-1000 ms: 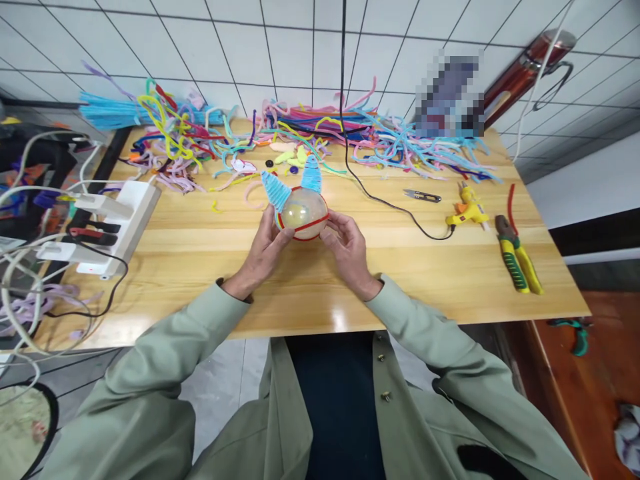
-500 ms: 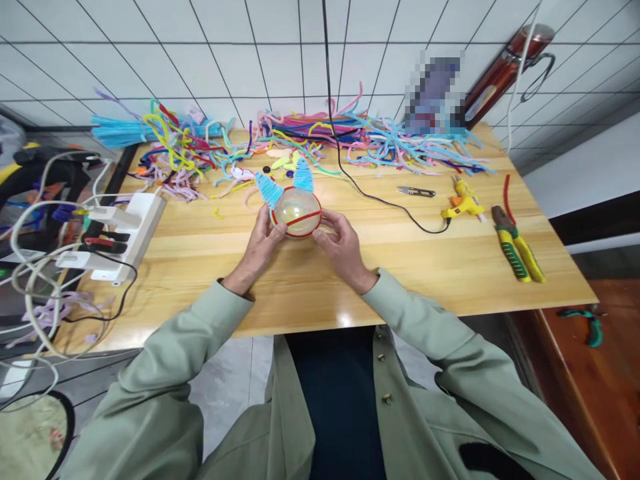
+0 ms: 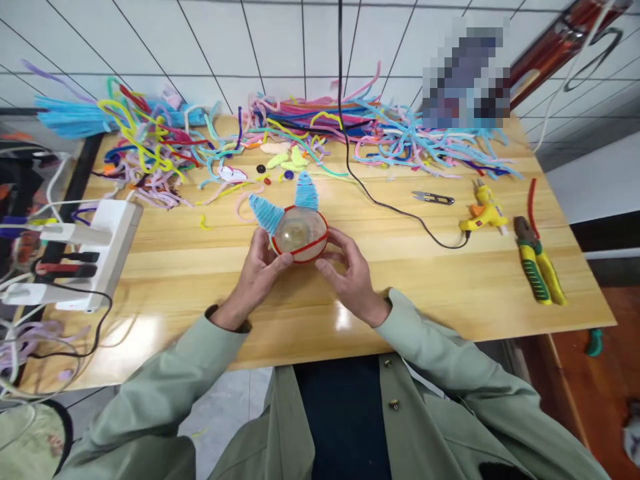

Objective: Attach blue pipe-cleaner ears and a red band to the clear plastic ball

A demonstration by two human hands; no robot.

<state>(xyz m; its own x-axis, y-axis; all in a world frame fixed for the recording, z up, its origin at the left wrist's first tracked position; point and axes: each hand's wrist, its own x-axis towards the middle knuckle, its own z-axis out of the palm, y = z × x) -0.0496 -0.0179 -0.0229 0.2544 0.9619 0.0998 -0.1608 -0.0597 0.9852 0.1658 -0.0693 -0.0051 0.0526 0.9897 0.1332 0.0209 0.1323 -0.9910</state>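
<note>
Both my hands hold a clear plastic ball [image 3: 299, 233] just above the wooden table [image 3: 450, 280]. A red pipe cleaner rings the ball, and two blue coiled pipe-cleaner cones [image 3: 306, 191] stick up from it like ears. My left hand [image 3: 257, 273] grips the ball's left side, thumb on the front. Fingers of my right hand [image 3: 350, 270] curl round its right and lower edge.
Heaps of coloured pipe cleaners [image 3: 400, 137] lie along the table's back edge. A yellow glue gun [image 3: 483, 213] with a black cord, small snips [image 3: 433, 197] and yellow-green pliers [image 3: 540, 270] lie to the right. A white power strip [image 3: 95, 247] with plugs sits at the left edge.
The view has shifted, so the table sits lower and closer. The ball has turned slightly in my hands, and both hands still grip it.
</note>
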